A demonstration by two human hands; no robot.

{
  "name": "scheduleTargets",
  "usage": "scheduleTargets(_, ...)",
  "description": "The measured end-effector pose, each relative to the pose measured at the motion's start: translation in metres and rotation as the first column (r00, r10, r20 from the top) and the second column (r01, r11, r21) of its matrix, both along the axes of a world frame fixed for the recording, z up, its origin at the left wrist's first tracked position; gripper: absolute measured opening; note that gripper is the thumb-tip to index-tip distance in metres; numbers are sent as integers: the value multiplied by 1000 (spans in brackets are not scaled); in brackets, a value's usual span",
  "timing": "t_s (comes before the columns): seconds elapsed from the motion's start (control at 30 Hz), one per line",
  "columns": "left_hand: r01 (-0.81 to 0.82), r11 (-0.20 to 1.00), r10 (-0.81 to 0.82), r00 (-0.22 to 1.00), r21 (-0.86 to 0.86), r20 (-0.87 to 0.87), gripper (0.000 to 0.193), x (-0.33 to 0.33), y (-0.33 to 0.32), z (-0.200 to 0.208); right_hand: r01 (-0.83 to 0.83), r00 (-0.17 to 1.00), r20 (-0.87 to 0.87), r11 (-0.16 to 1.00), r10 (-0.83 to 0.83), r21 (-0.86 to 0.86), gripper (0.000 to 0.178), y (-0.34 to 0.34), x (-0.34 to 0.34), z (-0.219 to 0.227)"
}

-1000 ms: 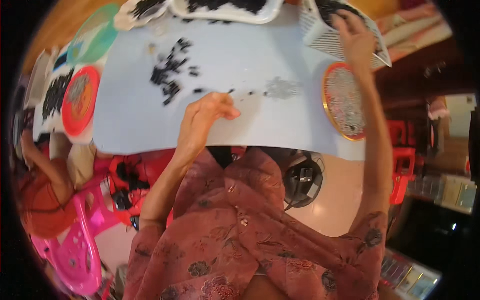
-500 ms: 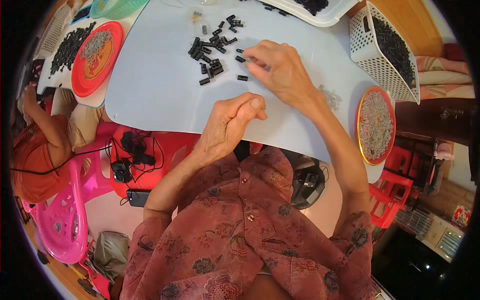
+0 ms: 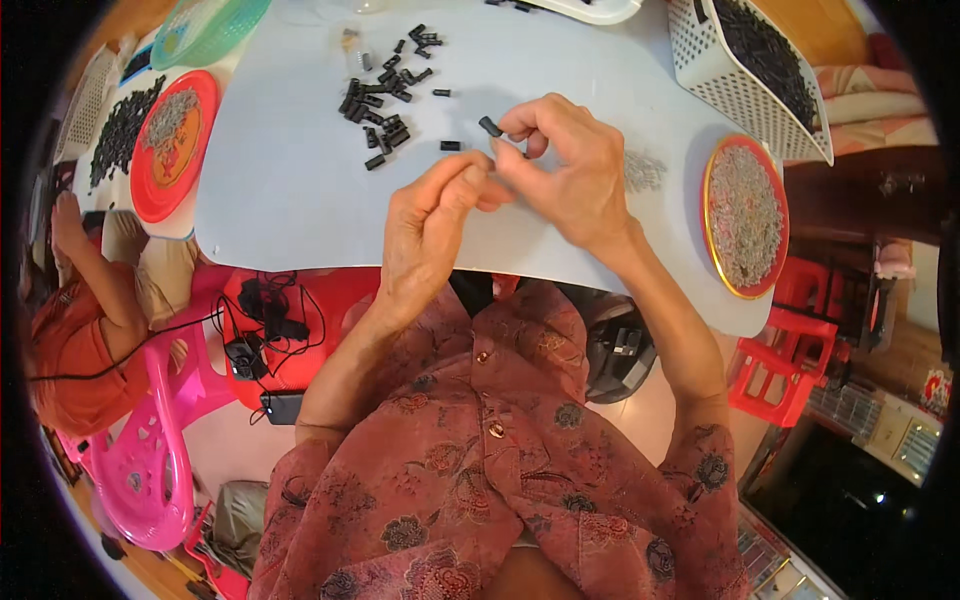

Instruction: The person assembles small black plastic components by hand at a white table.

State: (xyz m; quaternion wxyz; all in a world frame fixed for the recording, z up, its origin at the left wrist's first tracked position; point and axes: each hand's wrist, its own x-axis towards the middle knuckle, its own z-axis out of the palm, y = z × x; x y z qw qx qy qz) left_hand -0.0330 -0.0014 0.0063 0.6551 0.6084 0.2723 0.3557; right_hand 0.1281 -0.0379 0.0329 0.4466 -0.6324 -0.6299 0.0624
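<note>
Between the thumb and fingertips of my right hand (image 3: 572, 172) is a small black tube-shaped part (image 3: 490, 126), tilted and raised over the table. My left hand (image 3: 432, 220) is closed, its thumb pressed against the curled fingers, close beside the right fingertips; what it holds, if anything, is hidden. Just beyond the hands, a single black part (image 3: 451, 146) lies on the pale table (image 3: 290, 190), with another black part (image 3: 441, 93) farther off. A loose heap of similar black parts (image 3: 372, 108) is spread to the far left of my hands.
At the right stand a red plate (image 3: 708, 215) of small silvery pieces and a white perforated basket (image 3: 700, 60) of black parts. Loose silvery pieces (image 3: 643, 170) lie near my right wrist. Leftward are another red plate (image 3: 205, 150), a green basket (image 3: 215, 30) and a seated person (image 3: 95, 310).
My right hand has picked up a black part from the table and drawn it nearer. My left hand has moved up to meet it. The view has shifted slightly.
</note>
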Motion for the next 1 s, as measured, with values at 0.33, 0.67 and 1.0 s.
scheduleTargets(0.33,60,996,-64,996,-59,-70,32,18,0,-4,-11,1000,22,987,8,162,9,-38,-6,-20)
scheduleTargets(0.67,168,952,-133,980,-257,150,24,22,-1,-10,143,961,259,979,-102,-146,6,-48,91,-9)
scheduleTargets(1.0,189,962,-179,982,-198,66,25,21,1,-10,192,789,614,945,12,-265,12,-31,83,-5)
